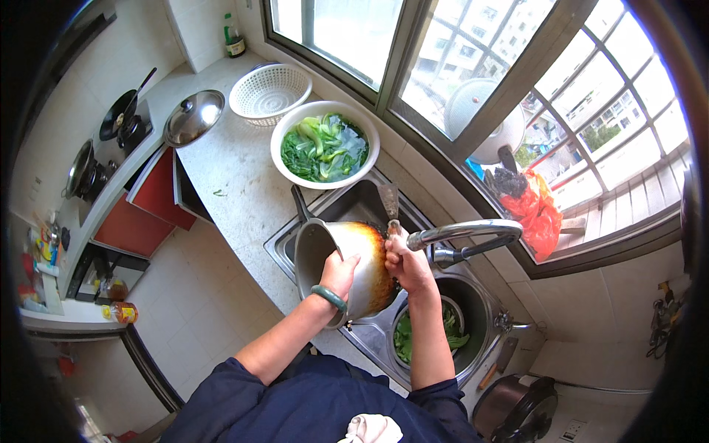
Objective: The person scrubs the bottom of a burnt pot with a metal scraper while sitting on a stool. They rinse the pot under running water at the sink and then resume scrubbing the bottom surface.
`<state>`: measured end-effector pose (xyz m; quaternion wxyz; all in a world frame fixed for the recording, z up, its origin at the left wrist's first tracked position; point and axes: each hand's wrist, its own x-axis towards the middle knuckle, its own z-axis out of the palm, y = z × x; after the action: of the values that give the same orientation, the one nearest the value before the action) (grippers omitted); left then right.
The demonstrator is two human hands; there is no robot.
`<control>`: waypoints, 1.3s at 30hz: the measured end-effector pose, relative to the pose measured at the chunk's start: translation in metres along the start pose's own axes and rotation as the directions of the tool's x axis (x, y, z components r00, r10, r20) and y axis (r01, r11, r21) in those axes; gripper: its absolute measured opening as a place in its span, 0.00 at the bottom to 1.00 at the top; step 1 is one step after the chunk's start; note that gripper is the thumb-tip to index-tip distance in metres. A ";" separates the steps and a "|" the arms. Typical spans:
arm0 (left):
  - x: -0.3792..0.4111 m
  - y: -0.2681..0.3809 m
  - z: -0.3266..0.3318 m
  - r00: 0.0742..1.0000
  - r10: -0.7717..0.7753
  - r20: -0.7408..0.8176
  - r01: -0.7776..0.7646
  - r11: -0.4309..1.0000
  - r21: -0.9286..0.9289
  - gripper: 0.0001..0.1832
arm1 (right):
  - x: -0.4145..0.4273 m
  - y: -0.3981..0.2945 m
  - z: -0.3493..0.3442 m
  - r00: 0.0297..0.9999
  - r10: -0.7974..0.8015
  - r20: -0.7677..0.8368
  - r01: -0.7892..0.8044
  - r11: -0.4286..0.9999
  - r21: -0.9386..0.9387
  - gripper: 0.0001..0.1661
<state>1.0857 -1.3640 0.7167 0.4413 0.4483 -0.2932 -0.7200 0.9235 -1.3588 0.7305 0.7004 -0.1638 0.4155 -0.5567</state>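
A metal cooking pot (354, 238) with a scorched, brown-stained outside is tipped on its side over the double steel sink (365, 332). My left hand (339, 274), with a green bangle at the wrist, grips the pot's rim, thumb outside. In my right hand (409, 263) is a flat metal scraper (389, 202), its blade pointing away from me, held against the burnt base. The pot's dark handle (301, 202) sticks out over the counter edge. Beyond the sink sits a white basin (373, 135) of leafy greens in water. More leaves (404, 338) lie in the round sink bowl under my right forearm.
A chrome faucet (476, 228) arches close to my right hand. Past the basin stand a white plastic colander (271, 94) and a steel lid (194, 119). A cleaver (505, 354) and a pressure cooker (512, 401) are at the right. A window frame (426, 160) borders the counter.
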 end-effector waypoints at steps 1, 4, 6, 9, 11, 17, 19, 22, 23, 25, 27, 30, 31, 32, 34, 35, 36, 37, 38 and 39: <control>0.000 -0.001 -0.001 1.000 -0.001 -0.005 0.001 1.000 0.006 0.17 | -0.003 -0.001 0.005 0.998 0.008 -0.069 -0.008 1.000 0.004 0.12; 0.004 -0.006 -0.003 1.000 0.012 0.016 -0.012 1.000 0.008 0.18 | 0.007 0.002 -0.012 1.000 -0.001 0.009 0.000 0.989 0.150 0.14; 0.003 -0.005 -0.005 1.000 0.015 -0.003 -0.015 1.000 0.023 0.18 | 0.002 -0.002 0.005 0.989 0.029 -0.148 -0.004 0.986 0.168 0.13; 0.004 -0.006 -0.004 1.000 0.001 -0.001 -0.001 1.000 0.008 0.18 | -0.007 -0.006 0.020 0.980 -0.060 -0.192 0.079 0.992 0.097 0.12; 0.004 -0.006 0.000 1.000 -0.011 0.013 0.011 1.000 -0.004 0.18 | 0.003 -0.001 -0.008 0.998 -0.061 0.035 0.056 0.990 0.132 0.13; 0.006 -0.008 -0.004 0.999 -0.032 0.017 0.031 0.999 0.020 0.18 | 0.013 0.008 -0.007 0.999 -0.043 0.032 0.035 0.978 0.207 0.11; 0.005 -0.009 -0.003 0.999 -0.031 0.009 0.031 0.999 0.035 0.19 | 0.017 0.010 -0.015 0.968 -0.145 0.207 0.076 0.948 0.309 0.11; 0.002 -0.003 -0.002 0.999 -0.029 0.017 0.029 0.999 0.014 0.19 | 0.009 0.008 0.010 0.988 -0.126 -0.089 0.142 0.970 0.197 0.17; 0.001 -0.002 -0.001 1.000 -0.024 0.009 0.024 1.000 0.010 0.19 | 0.010 0.009 0.008 0.989 -0.136 -0.050 0.144 0.965 0.218 0.19; 0.000 -0.001 0.004 1.000 -0.012 0.003 0.012 1.000 0.000 0.18 | 0.013 0.010 -0.001 0.986 -0.165 0.023 0.154 0.954 0.258 0.26; 0.000 -0.001 0.004 1.000 -0.018 0.002 0.018 1.000 0.017 0.18 | 0.013 0.009 -0.001 0.990 -0.138 0.031 0.123 0.946 0.299 0.25; 0.001 -0.002 0.002 1.000 -0.027 -0.004 0.027 0.999 0.026 0.17 | 0.014 0.007 0.001 0.998 -0.051 0.043 0.035 0.953 0.301 0.20; 0.001 -0.003 0.003 1.000 -0.032 0.000 0.032 0.999 0.024 0.17 | 0.019 0.010 -0.013 0.993 -0.028 0.114 -0.013 0.940 0.342 0.18; 0.001 -0.003 0.005 0.999 -0.035 0.007 0.035 0.999 0.020 0.17 | 0.023 0.013 -0.026 0.983 -0.008 0.184 -0.064 0.924 0.378 0.17; 0.001 -0.002 0.003 0.999 -0.040 0.003 0.040 0.999 0.014 0.17 | 0.015 0.009 -0.010 0.998 -0.002 0.060 -0.019 0.940 0.340 0.16; 0.001 -0.001 0.004 0.999 -0.034 -0.004 0.034 0.999 0.025 0.17 | 0.013 0.007 -0.004 1.000 -0.002 -0.003 0.003 0.948 0.318 0.17; 0.000 0.001 0.005 1.000 -0.029 -0.010 0.030 0.999 0.037 0.17 | 0.013 0.006 -0.006 0.994 -0.022 -0.110 0.049 0.969 0.242 0.17; -0.001 0.002 0.005 1.000 -0.025 -0.016 0.025 0.998 0.049 0.17 | 0.013 0.003 -0.007 0.995 -0.094 -0.018 0.096 0.960 0.262 0.16; 0.002 -0.002 0.001 1.000 -0.025 -0.007 0.025 0.999 0.025 0.17 | 0.008 0.000 -0.010 0.987 -0.099 -0.124 0.115 0.984 0.138 0.17; 0.006 -0.005 -0.004 1.000 -0.026 0.005 0.026 1.000 0.002 0.17 | 0.000 -0.007 -0.009 0.966 -0.116 -0.230 0.122 0.993 0.011 0.17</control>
<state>1.0862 -1.3669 0.7082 0.4308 0.4506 -0.2892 -0.7265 0.9123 -1.3587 0.7302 0.6152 -0.1146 0.4760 -0.6179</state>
